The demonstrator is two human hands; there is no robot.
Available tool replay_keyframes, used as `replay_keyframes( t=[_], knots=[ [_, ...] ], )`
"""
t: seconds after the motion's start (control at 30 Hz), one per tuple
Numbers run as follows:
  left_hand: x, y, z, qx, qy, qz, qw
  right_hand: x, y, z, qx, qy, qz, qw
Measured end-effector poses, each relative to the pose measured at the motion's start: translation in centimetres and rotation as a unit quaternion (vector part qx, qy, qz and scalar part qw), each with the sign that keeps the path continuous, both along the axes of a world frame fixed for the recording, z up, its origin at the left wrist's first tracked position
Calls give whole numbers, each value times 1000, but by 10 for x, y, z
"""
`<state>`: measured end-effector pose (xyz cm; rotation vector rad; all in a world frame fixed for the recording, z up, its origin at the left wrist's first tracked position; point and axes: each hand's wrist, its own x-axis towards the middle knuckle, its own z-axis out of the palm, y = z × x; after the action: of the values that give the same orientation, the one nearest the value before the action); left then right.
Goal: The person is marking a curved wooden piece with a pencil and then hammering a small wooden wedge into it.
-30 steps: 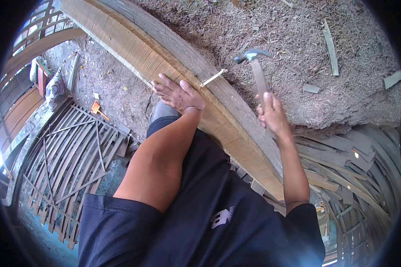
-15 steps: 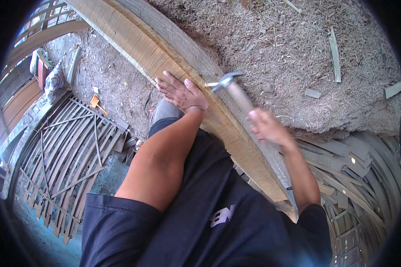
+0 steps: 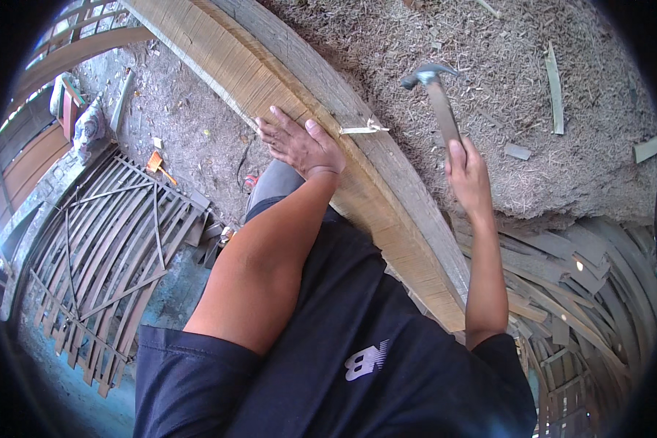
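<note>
Sawdust and shavings (image 3: pixel 504 95) cover the ground of a cluttered work area. Nearest is the person's dark shirt (image 3: pixel 306 314), with a long timber (image 3: pixel 270 80) running slantwise beyond it, a yellow sawn face toward the body and a grey weathered one on the far side; whether these are one piece or two, I cannot tell. Left hand (image 3: pixel 304 146): grip released, palm flat on the yellow face, fingers parted, thumb near a pale strip (image 3: pixel 361 131). That strip lies across the grey face, its outer end frayed or knotted; its material is unclear. Right hand (image 3: pixel 469 175): grip clenched round the handle of a claw hammer (image 3: pixel 442 109), whose head is apart from the strip, its blunt side turned left.

Hammering at the strip seems to be the step in hand, caught between blows. Another stroke would call for aiming the blunt side at the strip's frayed end, clear of the left thumb, with the palm bracing the timber.

Farther off, a slatted frame (image 3: pixel 109 255) stands left and loose wood strips (image 3: pixel 562 270) heap at right.
</note>
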<state>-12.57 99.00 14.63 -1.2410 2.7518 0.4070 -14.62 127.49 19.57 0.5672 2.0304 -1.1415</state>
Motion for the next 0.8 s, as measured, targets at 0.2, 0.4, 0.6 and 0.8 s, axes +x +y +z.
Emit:
replay_keyframes(
  t=[0.2,0.4,0.6,0.8],
  knots=[
    [0,2,-1,-12,1,5,1000,-63,-1,-58,261,351,251,864],
    [0,3,-2,-14,4,11,1000,-45,-84,-87,-102,495,395,767],
    [0,4,0,-9,-4,15,1000,-114,-136,-91,-149,434,582,672],
    [-1,3,0,-3,-15,23,1000,-135,-151,-83,-124,511,700,484]
  ],
)
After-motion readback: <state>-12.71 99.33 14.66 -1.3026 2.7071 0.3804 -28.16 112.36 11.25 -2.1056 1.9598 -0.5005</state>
